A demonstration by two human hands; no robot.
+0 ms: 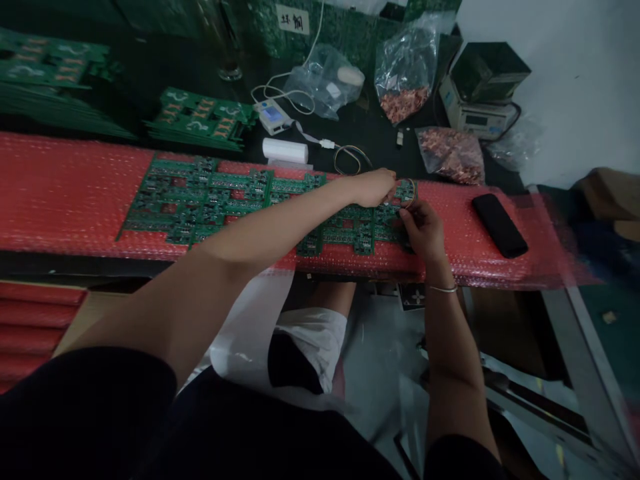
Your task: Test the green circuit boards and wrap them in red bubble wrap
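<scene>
Several green circuit boards lie in a row on red bubble wrap. My left hand reaches across them to the right end of the row, its fingers curled down in a closed grip; what they hold is hidden. Close beside it, my right hand pinches with thumb and fingers at the edge of the rightmost board. A thin cable loops over that board and runs down to the right fingertips, which seem to hold its end. More of this cable curls behind the boards, by a white connector.
Behind are a small device with a screen, a white roll, stacked boards and bags of copper-coloured parts. A black phone lies on the red bubble wrap at right. A scale stands at the back right.
</scene>
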